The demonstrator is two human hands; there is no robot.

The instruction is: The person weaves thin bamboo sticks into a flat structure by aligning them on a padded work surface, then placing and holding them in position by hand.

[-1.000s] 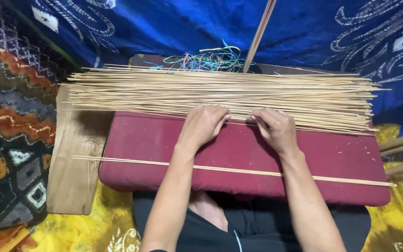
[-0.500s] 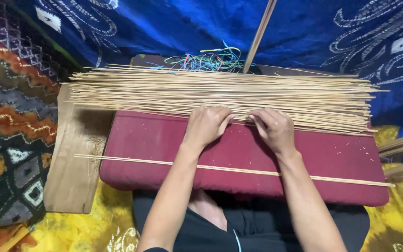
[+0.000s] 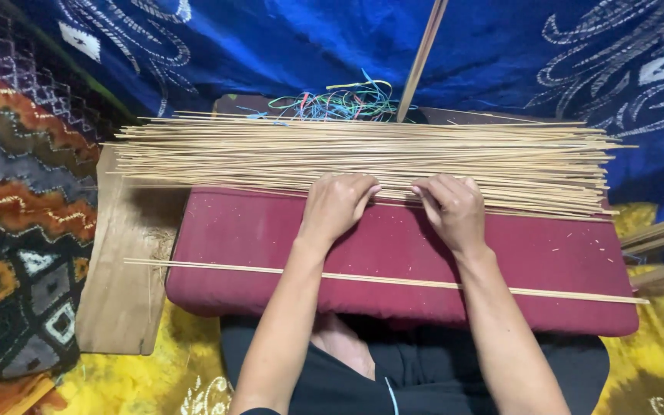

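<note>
Both hands rest on the near edge of a wide heap of thin bamboo sticks (image 3: 363,157) that lies crosswise on a maroon cushion (image 3: 393,261) across the person's lap. The left hand (image 3: 337,204) is loosely curled, its fingertips (image 3: 366,188) pressed onto the nearest sticks; the right hand (image 3: 451,207) is curled the same way just beside it, fingers bent over the sticks at the edge of the heap. Neither hand has closed round anything; they look to be feeling along the pile, and whether a single stick is pinched under the fingers I cannot tell. One long stick (image 3: 386,278) lies apart, nearer the body, running the cushion's whole length and passing under both forearms. To my eye the step in hand is sorting at the heap's edge, working one stick loose from the rest. That calls for a light fingertip touch, since the sticks lie packed and overlapping and could drag along together. Behind the heap sits a tangle of coloured threads (image 3: 340,102) and a thicker slat (image 3: 420,58) leaning upward. A wooden board (image 3: 121,284) lies under the cushion's left end, on patterned cloth (image 3: 17,200).
</note>
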